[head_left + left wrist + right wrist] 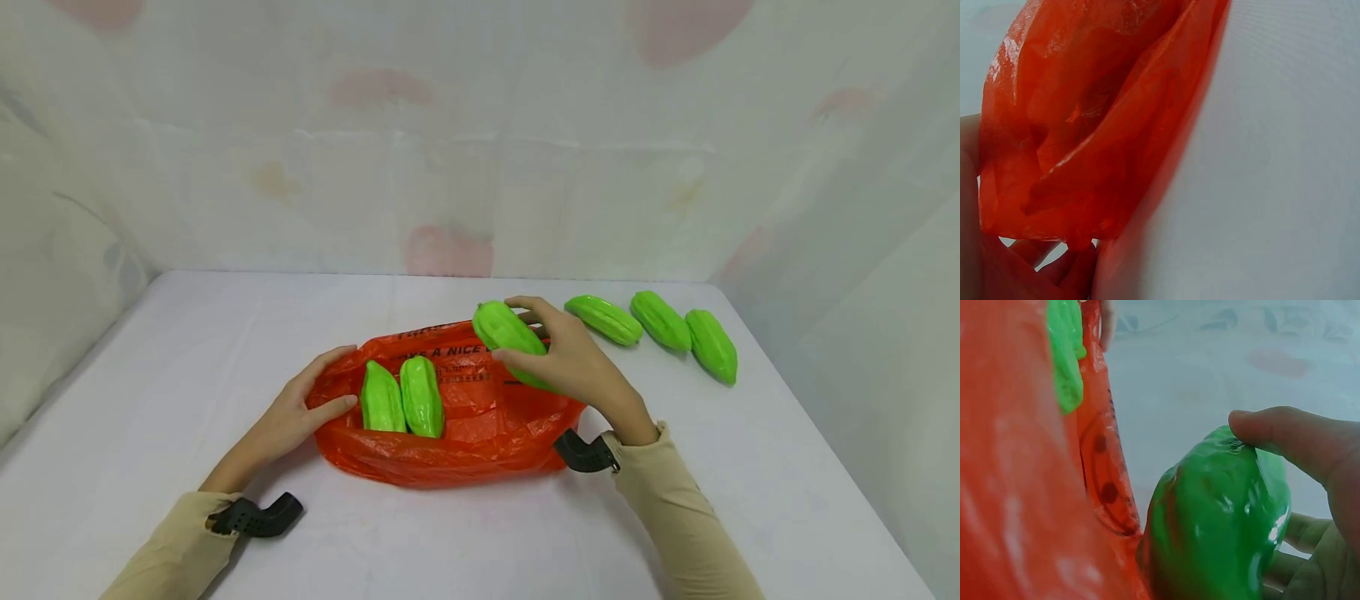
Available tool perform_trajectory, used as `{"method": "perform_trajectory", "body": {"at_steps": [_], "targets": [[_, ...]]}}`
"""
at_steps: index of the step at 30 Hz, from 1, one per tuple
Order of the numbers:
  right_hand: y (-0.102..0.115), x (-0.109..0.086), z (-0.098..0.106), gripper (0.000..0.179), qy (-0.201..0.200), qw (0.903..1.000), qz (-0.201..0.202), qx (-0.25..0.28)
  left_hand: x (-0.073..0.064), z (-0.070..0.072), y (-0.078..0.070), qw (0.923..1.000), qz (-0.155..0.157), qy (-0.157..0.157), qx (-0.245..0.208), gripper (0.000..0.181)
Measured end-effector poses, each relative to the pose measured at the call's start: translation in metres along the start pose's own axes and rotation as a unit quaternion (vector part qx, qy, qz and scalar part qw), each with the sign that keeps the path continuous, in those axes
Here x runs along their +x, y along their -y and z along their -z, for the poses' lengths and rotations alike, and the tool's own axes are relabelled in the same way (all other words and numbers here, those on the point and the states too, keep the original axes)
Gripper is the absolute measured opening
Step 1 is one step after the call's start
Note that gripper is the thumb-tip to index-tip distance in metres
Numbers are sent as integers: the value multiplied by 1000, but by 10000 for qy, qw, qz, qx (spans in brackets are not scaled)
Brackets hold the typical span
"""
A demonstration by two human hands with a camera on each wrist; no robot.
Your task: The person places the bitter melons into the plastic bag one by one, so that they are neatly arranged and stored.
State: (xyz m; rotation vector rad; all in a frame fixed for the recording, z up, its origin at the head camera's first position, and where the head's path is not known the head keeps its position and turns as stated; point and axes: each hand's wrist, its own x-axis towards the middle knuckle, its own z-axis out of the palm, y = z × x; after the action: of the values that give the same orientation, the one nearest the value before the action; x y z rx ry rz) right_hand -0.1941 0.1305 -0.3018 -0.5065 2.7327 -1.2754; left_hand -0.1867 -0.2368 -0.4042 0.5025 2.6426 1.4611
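Note:
A red plastic bag [450, 463] with black print lies with its mouth wide apart on the white table. Inside it, toward the left, two bright green ridged gourds [382, 400] sit side by side. My left hand [296, 415] holds the bag's left rim, and in the left wrist view its fingertips [1079, 265] bunch the red film. Over the right part of the bag mouth, my right hand [570, 354] grips another green gourd [504, 328] between thumb and fingers. That gourd [1222, 519] looks glossy and tilted in the right wrist view.
Three more green gourds, a left one [603, 320], a middle one [660, 322] and a right one [711, 347], lie at the table's back right. A pale patterned curtain [525, 192] hangs behind the white table [480, 542]. Each wrist carries a black mount.

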Motion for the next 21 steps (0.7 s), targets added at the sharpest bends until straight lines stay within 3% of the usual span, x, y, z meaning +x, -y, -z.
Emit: {"method": "perform_trajectory", "body": {"at_steps": [21], "targets": [[0,4,-27,67,238,9996,-107,78,-1,0,0,10000,-1,13,8,63]]}}
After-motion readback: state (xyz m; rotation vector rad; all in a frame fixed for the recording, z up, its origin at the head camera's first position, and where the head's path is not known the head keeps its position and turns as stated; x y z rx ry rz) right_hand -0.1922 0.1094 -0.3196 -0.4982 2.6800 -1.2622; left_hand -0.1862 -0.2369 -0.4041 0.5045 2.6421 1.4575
